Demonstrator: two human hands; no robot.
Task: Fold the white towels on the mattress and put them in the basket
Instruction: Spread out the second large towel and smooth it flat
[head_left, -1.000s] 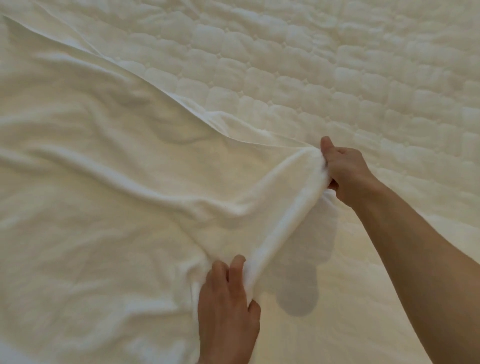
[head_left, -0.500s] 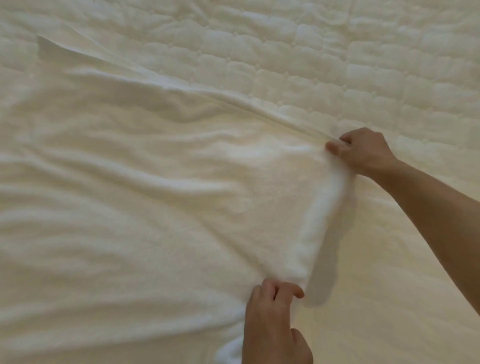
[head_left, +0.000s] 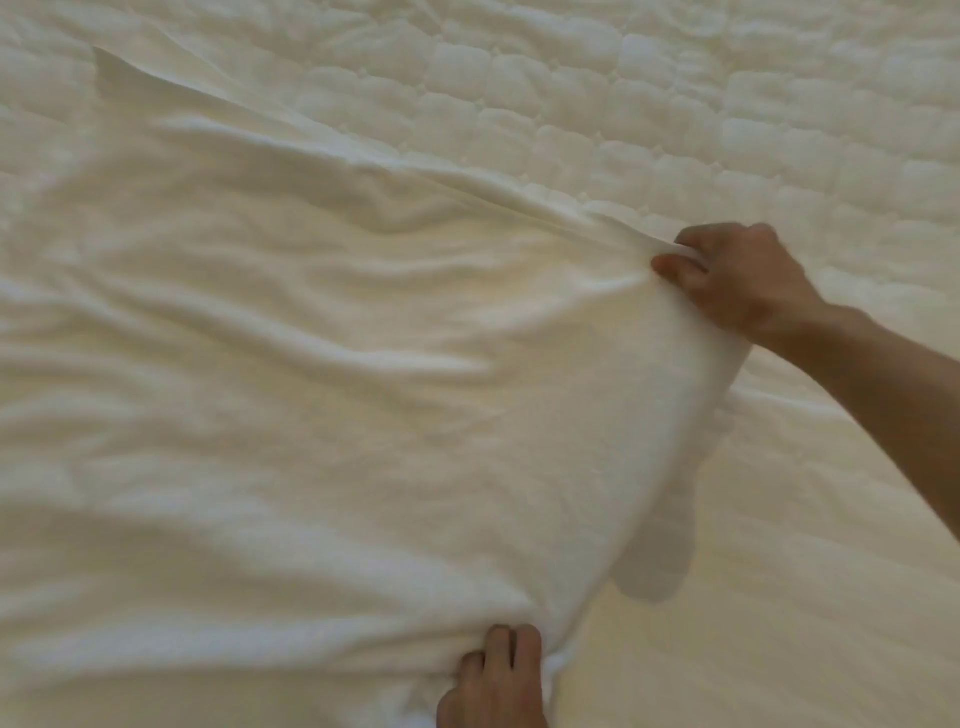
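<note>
Nearest, at six o'clock, the left hand (head_left: 493, 680) has its fingers curled into the close right corner of the white towel (head_left: 311, 415), bunching the cloth there. Farther out, toward three o'clock, the right hand (head_left: 737, 275) pinches the towel's farther right corner between thumb and bent fingers, and the edge running between the two hands is raised a little off the mattress (head_left: 675, 104), with a shadow beneath it. Beyond, and out to nine o'clock, the towel lies spread and wrinkled on the quilted mattress, its far left corner peaked up at ten o'clock.
</note>
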